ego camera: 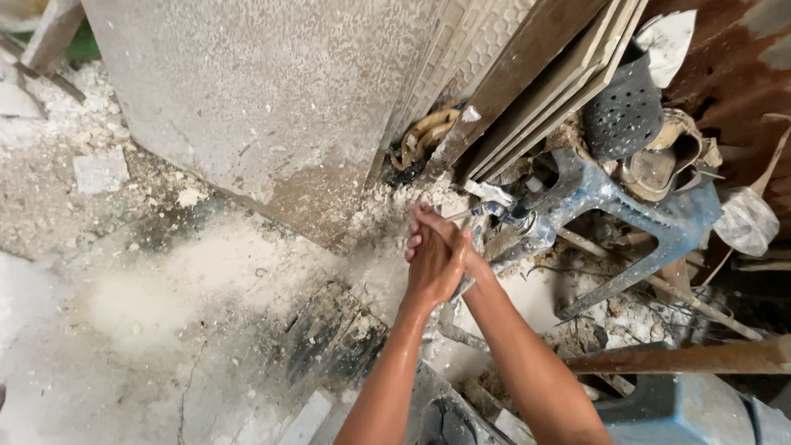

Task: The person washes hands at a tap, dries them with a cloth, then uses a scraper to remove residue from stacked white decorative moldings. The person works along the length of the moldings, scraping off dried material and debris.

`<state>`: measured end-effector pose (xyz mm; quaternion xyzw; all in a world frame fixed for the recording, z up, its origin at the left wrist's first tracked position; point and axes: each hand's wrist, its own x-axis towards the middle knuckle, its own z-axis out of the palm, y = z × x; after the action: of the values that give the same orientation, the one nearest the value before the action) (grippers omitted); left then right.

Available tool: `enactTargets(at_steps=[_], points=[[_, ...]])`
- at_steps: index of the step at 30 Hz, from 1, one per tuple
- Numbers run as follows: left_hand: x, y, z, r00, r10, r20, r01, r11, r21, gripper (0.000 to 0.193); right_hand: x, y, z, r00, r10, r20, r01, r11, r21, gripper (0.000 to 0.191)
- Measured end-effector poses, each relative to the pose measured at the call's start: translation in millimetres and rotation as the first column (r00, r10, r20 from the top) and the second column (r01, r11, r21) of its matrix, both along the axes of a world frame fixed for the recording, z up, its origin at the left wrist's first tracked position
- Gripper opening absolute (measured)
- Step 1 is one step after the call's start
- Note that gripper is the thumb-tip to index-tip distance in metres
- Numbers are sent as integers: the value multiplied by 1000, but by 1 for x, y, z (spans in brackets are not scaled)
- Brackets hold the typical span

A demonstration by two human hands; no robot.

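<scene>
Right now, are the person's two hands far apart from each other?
No, the left hand is pressed over the right hand, clasped together beside the metal tap.

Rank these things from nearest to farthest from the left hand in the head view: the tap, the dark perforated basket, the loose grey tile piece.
1. Tap: just right of the left hand.
2. Dark perforated basket: upper right, on the blue stool.
3. Loose grey tile piece: far left, on the dusty floor.

Both forearms are bare from the lower edge of the view up to the wrists, with no sleeves, gloves, watch or rings showing, and the skin of the arms, the left hand (434, 262) and the right hand (428, 224) glistens wet.
</scene>
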<state>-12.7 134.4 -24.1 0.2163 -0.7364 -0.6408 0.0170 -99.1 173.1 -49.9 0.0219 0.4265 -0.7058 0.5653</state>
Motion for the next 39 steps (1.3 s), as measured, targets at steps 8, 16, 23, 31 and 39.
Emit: enactTargets(at_steps=[8,16,23,31,39], points=[[17,47,32,999,40,2,-39,969,-243,105,-18,1,-4,952,-86,292,144,973,-181,32],[9,-9,21,989,142,-37,-141,853,-503,86,36,-3,66,999,38,-23,-40,994,-100,86],[11,-21,24,990,84,-115,-121,924,-363,92,31,-7,60,997,21,-78,-18,999,44,87],[36,-3,72,986,-112,123,139,961,-239,110,10,-10,24,958,-265,112,261,964,44,19],[55,-4,70,883,142,448,-113,989,-92,49,-4,-11,39,814,-556,169,569,821,-42,25]])
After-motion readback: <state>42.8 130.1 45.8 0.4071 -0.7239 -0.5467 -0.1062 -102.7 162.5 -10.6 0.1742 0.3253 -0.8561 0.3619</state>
